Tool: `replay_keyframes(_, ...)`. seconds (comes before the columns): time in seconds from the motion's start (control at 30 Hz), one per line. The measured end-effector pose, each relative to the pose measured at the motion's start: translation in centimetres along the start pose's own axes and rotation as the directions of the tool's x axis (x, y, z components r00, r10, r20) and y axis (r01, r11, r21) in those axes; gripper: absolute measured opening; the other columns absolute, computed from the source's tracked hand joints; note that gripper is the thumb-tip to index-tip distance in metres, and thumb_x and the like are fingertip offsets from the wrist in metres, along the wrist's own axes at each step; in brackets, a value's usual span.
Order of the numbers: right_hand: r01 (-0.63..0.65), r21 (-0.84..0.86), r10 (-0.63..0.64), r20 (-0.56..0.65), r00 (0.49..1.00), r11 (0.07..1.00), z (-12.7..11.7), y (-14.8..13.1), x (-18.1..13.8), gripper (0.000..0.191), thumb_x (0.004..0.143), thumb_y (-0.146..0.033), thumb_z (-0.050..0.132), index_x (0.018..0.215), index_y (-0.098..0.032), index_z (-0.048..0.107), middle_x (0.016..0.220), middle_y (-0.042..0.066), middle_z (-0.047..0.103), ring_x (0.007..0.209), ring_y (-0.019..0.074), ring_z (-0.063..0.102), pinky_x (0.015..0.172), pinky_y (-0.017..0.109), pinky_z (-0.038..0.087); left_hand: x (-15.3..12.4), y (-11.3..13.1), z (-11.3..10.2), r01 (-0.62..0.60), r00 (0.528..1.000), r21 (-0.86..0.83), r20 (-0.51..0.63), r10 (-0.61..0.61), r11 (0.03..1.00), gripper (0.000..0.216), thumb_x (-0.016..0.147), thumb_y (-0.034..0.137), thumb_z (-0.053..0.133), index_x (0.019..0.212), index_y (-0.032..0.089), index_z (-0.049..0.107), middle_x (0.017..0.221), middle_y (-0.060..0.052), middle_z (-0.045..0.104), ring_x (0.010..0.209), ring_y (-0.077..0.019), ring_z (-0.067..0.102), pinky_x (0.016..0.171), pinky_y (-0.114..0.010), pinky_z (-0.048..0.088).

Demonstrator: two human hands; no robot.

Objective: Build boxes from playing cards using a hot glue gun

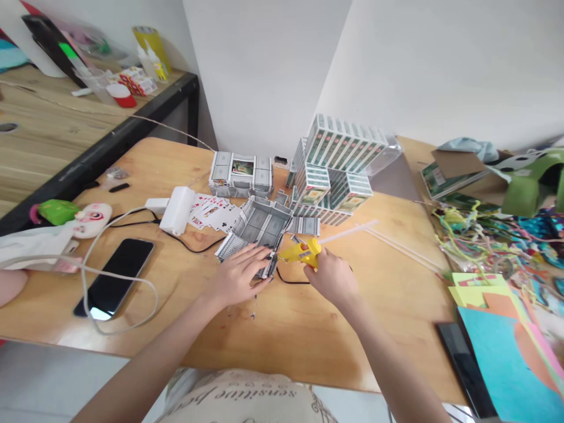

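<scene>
My left hand (241, 271) lies with fingers spread flat on the near wall of an open box built from playing cards (259, 228), pressing it down. My right hand (331, 274) is wrapped round the handle of a yellow hot glue gun (302, 251), whose nozzle points left at the box's near right corner. A clear glue stick (352, 230) juts from the back of the gun. A black cord (288, 279) loops on the wooden table under the gun.
Stacked card packs (337, 170) stand behind the box, a second card structure (241, 174) to the back left. Loose cards (211, 212), a white charger (177, 209), cables and a phone (115, 276) lie left. Coloured paper (506, 335) and scraps fill the right edge.
</scene>
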State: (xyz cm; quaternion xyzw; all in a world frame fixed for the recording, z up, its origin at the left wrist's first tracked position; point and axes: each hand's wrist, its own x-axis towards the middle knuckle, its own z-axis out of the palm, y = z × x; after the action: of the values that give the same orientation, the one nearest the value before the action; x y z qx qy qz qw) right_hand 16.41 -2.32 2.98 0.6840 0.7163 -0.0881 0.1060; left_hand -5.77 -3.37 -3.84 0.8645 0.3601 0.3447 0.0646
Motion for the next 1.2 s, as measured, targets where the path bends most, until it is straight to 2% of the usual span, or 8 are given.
replay_keyframes(0.5, 0.047, 0.031, -0.049, 0.058, 0.997, 0.998, -0.3, 0.5, 0.7, 0.015, 0.084, -0.018, 0.043, 0.093, -0.012, 0.053, 0.085, 0.013, 0.064, 0.077, 0.0247, 0.065, 0.059, 0.028, 0.039, 0.0, -0.1, 0.0, -0.004, 1.000, 0.001, 0.005, 0.004, 1.000, 0.022, 0.077, 0.020, 0.062, 0.098, 0.016, 0.056, 0.120, -0.012, 0.062, 0.115, -0.0226, 0.056, 0.105, -0.044, 0.042)
replay_keyframes(0.67, 0.013, 0.034, -0.015, 0.079, 0.997, 0.999, -0.3, 0.5, 0.6, 0.013, 0.085, -0.019, 0.045, 0.092, -0.012, 0.053, 0.085, 0.014, 0.064, 0.078, 0.0246, 0.065, 0.060, 0.027, 0.040, 0.1, -0.1, 0.0, -0.004, 1.000, -0.006, 0.002, 0.004, 1.000, 0.024, 0.077, 0.020, 0.062, 0.101, 0.017, 0.056, 0.120, -0.012, 0.062, 0.115, -0.0228, 0.056, 0.104, -0.044, 0.043)
replay_keyframes(1.2, 0.015, 0.019, -0.015, 0.031, 0.999, 1.000, 0.7, 0.5, 0.2, 0.015, 0.084, -0.017, 0.044, 0.090, -0.011, 0.056, 0.077, 0.013, 0.066, 0.072, 0.0225, 0.066, 0.057, 0.025, 0.039, 0.2, -0.2, -0.1, -0.010, 1.000, -0.009, 0.017, 0.010, 1.000, 0.026, 0.077, 0.019, 0.061, 0.102, 0.018, 0.055, 0.120, -0.012, 0.062, 0.115, -0.0229, 0.056, 0.104, -0.045, 0.043)
